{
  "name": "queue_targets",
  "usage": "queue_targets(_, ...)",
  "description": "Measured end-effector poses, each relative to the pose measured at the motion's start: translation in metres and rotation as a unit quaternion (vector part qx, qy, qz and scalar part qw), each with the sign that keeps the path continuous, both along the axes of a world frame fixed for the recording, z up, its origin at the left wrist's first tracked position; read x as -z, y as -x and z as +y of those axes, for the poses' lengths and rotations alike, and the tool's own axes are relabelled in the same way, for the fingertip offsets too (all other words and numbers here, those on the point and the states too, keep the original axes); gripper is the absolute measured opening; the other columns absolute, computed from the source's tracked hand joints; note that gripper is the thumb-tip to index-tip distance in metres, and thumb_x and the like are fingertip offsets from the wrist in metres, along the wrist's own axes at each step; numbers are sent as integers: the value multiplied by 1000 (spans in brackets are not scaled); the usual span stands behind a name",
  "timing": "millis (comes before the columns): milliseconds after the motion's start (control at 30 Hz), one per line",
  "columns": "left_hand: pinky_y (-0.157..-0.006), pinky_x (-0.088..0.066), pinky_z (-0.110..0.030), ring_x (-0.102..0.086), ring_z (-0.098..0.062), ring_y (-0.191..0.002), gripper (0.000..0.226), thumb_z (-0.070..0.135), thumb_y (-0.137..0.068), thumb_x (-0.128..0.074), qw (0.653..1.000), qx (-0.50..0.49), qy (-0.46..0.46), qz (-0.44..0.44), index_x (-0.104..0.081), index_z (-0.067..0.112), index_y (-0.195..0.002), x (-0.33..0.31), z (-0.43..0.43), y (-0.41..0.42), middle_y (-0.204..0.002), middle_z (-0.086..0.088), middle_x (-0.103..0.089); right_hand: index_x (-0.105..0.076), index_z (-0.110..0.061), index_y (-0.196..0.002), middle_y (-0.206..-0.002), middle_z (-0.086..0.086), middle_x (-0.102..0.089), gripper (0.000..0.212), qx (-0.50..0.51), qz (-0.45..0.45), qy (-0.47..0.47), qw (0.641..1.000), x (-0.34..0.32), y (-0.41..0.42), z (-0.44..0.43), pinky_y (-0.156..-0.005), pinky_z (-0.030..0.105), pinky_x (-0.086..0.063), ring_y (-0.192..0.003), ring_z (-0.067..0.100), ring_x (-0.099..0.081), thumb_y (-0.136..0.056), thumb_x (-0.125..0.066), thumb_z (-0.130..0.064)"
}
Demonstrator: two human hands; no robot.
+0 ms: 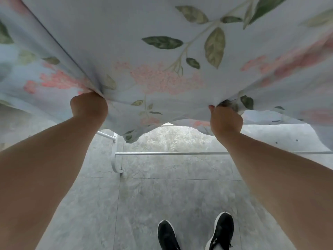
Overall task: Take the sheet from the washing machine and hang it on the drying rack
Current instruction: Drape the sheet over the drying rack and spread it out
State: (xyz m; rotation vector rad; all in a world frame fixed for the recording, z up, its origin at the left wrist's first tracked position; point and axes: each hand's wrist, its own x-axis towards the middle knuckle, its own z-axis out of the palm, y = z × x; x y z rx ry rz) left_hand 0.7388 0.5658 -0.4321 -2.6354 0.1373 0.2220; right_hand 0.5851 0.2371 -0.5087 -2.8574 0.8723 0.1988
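Floral sheet (162,51) stretched between two fists, above the drying rack (171,153)
The left hand (89,108) bunches a fold in a closed fist and the right hand (226,121) pinches a gathered wad; the cloth spans between them and billows up and forward, away from the person. The white rails (137,153) run left to right below the hands, parallel to the held edge, so the hem likely has to drop straight across them; neither hand looks clearly nearer
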Motion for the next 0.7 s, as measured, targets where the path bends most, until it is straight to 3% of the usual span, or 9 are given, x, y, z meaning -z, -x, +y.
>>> queue_targets(100,-71,-38,-33,-62,-33,-90,24,-3,-88,-47,1000,-15,-9,11,-69,2,-95,32,2,-4,-92,-15,-66,-60,-12,-86,-74,8,-62,48,5,-5,-17,1000,29,-7,5,-64,35,-40,-76,32,-65,-110,-28,-39)
queue_targets(200,-71,-38,-33,-62,-34,-91,23,-3,-87,-48,999,-27,-20,39,-69,2,-95,61,5,-2,-92,-15,-66,-64,-10,-90,-72,7,-60,49,9,7,-36,999,57,4,10,-66,34,-39,-73,30,-61,-110,-29,-37)
queue_targets(333,-67,-36,-32,-52,-27,-71,19,-1,-87,-52,995,-25,-55,75,-70,6,-86,82,1,8,-70,-6,-54,-66,-8,-100,-91,11,-71,47,17,34,-79,996,89,28,15,-70,35,-39,-92,35,-67,-110,-29,-36)
queue_targets(400,-67,-38,-32,-50,-24,-70,16,-1,-85,-56,992,-4,-89,93,-69,8,-84,81,-4,13,-69,-4,-53,-65,-8,-104,-97,12,-71,46,29,53,-102,993,98,35,16,-72,35,-37,-97,35,-66,-111,-29,-35)
queue_targets(533,-73,-40,-33,-58,-26,-83,22,6,-90,-54,987,-1,-103,124,-70,11,-103,70,-15,22,-83,-4,-61,-62,-9,-118,-108,11,-69,38,97,61,-165,980,96,28,4,-76,36,-37,-107,35,-64,-109,-35,-35)
queue_targets(633,-87,-44,-38,-62,-30,-109,44,37,-105,-33,984,-60,-37,161,-59,13,-131,62,-18,43,-119,-7,-65,-58,-8,-124,-114,10,-65,40,77,104,-188,974,87,35,-6,-78,38,-41,-108,34,-62,-109,-34,-38)
queue_targets(700,-92,-49,-39,-66,-29,-106,60,54,-102,-28,978,-75,-18,194,-56,13,-135,51,-29,66,-123,-7,-65,-56,-10,-126,-115,7,-61,39,35,148,-195,969,68,53,-10,-82,40,-45,-110,31,-61,-107,-38,-39)
